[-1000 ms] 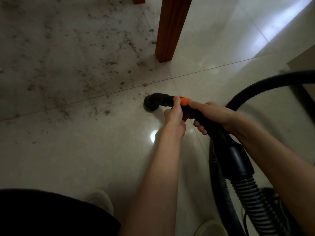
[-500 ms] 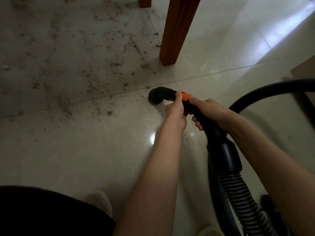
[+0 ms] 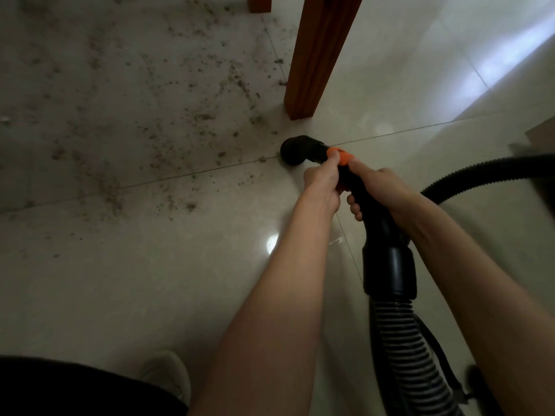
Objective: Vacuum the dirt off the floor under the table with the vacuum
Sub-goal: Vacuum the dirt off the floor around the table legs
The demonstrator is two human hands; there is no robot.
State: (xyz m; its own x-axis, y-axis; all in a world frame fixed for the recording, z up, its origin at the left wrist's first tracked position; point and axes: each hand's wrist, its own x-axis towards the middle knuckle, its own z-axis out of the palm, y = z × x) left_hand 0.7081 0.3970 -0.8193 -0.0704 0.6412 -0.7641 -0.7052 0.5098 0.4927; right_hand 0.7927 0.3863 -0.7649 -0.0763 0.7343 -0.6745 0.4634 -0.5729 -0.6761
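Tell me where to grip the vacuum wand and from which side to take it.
Grip the straight black vacuum wand behind its orange collar, coming from above and behind, as the left hand and right hand do now. The nozzle bends down to the floor, so that end must stay free.

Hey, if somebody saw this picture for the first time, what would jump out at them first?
Probably the dark scattered dirt spread over the pale tiled floor at upper left, beside the reddish-brown wooden table leg. Next, the black vacuum nozzle with its bright orange collar at centre, gripped by the left hand and the right hand. The ribbed black hose trails to lower right.
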